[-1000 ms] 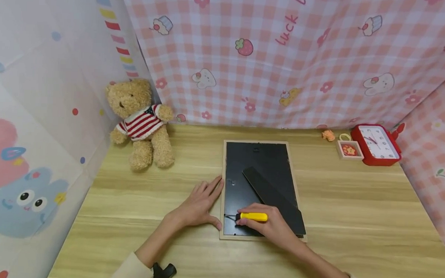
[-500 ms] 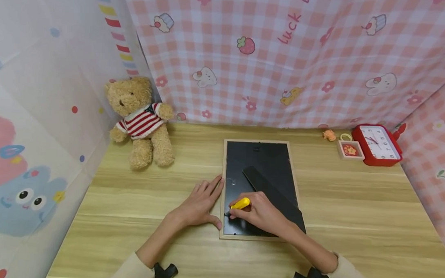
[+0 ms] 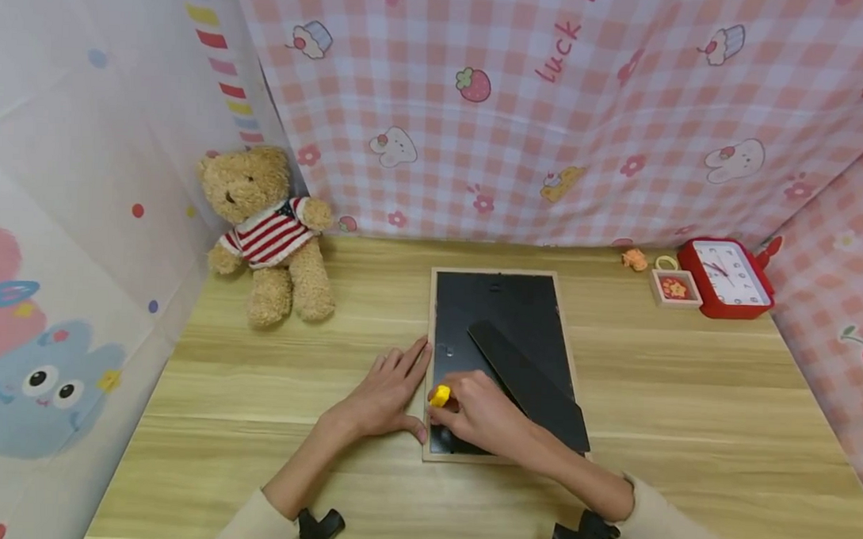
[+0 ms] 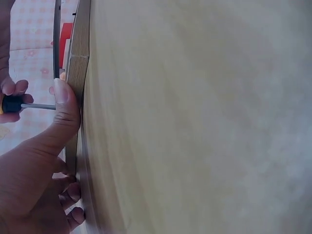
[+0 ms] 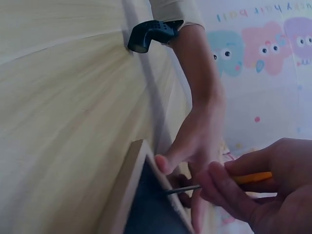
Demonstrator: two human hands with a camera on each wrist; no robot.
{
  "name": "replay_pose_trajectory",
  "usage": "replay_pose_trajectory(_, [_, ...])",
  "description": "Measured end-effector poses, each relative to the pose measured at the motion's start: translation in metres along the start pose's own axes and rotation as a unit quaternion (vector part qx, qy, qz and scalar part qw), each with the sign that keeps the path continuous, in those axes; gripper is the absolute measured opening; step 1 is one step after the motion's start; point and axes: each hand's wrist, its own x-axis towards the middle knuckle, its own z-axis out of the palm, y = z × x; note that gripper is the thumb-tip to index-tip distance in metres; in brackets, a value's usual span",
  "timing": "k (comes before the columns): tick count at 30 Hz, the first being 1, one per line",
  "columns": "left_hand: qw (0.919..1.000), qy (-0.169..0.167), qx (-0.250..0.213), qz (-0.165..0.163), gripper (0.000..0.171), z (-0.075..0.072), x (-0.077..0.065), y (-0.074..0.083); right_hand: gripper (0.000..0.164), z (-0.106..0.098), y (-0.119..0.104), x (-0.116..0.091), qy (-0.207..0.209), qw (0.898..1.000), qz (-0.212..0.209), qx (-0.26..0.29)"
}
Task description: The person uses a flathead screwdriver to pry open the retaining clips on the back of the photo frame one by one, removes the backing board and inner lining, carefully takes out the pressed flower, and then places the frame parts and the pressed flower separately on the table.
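Observation:
A picture frame lies face down on the table, its black backing board (image 3: 502,300) upward within a pale wooden rim (image 3: 433,301). A dark easel leg (image 3: 531,380) slants across the board. My left hand (image 3: 380,395) rests along the frame's left side, thumb and fingers spread against the edge. With my right hand (image 3: 479,414) I grip the yellow handle of a screwdriver (image 3: 440,396) over the lower left of the board. Its metal shaft (image 5: 184,189) reaches to the frame's inner edge in the right wrist view; in the left wrist view my left thumb (image 4: 62,107) hides the tip.
A teddy bear (image 3: 264,240) in a striped shirt sits at the back left. At the back right stand a red clock (image 3: 731,276), a small wooden box (image 3: 677,288) and an orange trinket (image 3: 635,259). Patterned cloth (image 3: 434,190) hangs behind the table.
My right hand has moved left, and the screwdriver has gone from lying nearly flat to standing steeper at the frame's left edge. My left hand has stayed in place.

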Motion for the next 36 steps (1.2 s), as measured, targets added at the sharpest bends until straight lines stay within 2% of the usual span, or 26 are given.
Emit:
replay_pose_trajectory(2, [1.0, 0.002, -0.001, 0.001, 0.134, -0.001, -0.001, -0.001, 0.015, -0.001, -0.003, 0.005, -0.009, 1.0, 0.002, -0.013])
replay_pose_trajectory(3, [1.0, 0.0, -0.002, -0.001, 0.134, -0.002, -0.001, -0.001, 0.017, 0.004, 0.008, 0.006, -0.017, 1.0, 0.003, -0.014])
replay_pose_trajectory(4, [1.0, -0.002, -0.002, -0.001, 0.134, -0.002, -0.001, -0.001, 0.018, 0.002, 0.007, 0.008, -0.028, 0.999, 0.01, -0.014])
replay_pose_trajectory(7, [0.9999, -0.014, 0.0, -0.006, 0.133, -0.005, -0.002, 0.0, 0.016, -0.018, -0.004, 0.013, -0.051, 0.998, 0.043, 0.008])
replay_pose_trajectory(9, [0.9999, -0.015, 0.0, -0.002, 0.131, -0.005, -0.004, 0.001, 0.017, -0.033, -0.003, 0.014, -0.037, 0.998, 0.045, 0.011])
replay_pose_trajectory(10, [0.9999, -0.016, 0.0, 0.001, 0.128, -0.006, -0.006, 0.002, 0.017, -0.049, -0.014, 0.016, -0.024, 0.999, 0.044, 0.003])
replay_pose_trajectory(12, [0.9997, -0.023, -0.004, 0.001, 0.123, -0.006, -0.01, 0.005, 0.018, -0.07, -0.008, 0.019, 0.02, 0.999, 0.028, -0.018])
replay_pose_trajectory(14, [0.9993, -0.034, -0.014, -0.003, 0.12, -0.006, -0.015, 0.01, 0.015, -0.092, 0.005, 0.025, 0.066, 0.996, 0.025, -0.049])
replay_pose_trajectory(17, [0.9979, -0.055, -0.026, -0.022, 0.123, -0.004, -0.022, 0.021, 0.021, -0.117, 0.047, 0.035, 0.109, 0.988, 0.052, -0.094])
replay_pose_trajectory(20, [0.997, -0.064, -0.018, -0.039, 0.131, 0.001, -0.027, 0.033, 0.03, -0.133, 0.097, 0.041, 0.088, 0.98, 0.116, -0.137])
replay_pose_trajectory(24, [0.9974, -0.051, 0.013, -0.049, 0.129, 0.01, -0.028, 0.043, 0.037, -0.142, 0.144, 0.04, 0.028, 0.97, 0.158, -0.181])
replay_pose_trajectory(26, [0.9975, -0.039, 0.025, -0.053, 0.124, 0.013, -0.029, 0.045, 0.039, -0.143, 0.155, 0.04, 0.016, 0.968, 0.16, -0.194])
replay_pose_trajectory(30, [0.998, -0.025, 0.022, -0.055, 0.122, 0.015, -0.029, 0.044, 0.037, -0.142, 0.167, 0.036, 0.016, 0.966, 0.16, -0.202])
replay_pose_trajectory(36, [0.9983, -0.007, -0.01, -0.057, 0.118, 0.009, -0.033, 0.03, 0.03, -0.143, 0.174, 0.023, 0.035, 0.971, 0.141, -0.189])
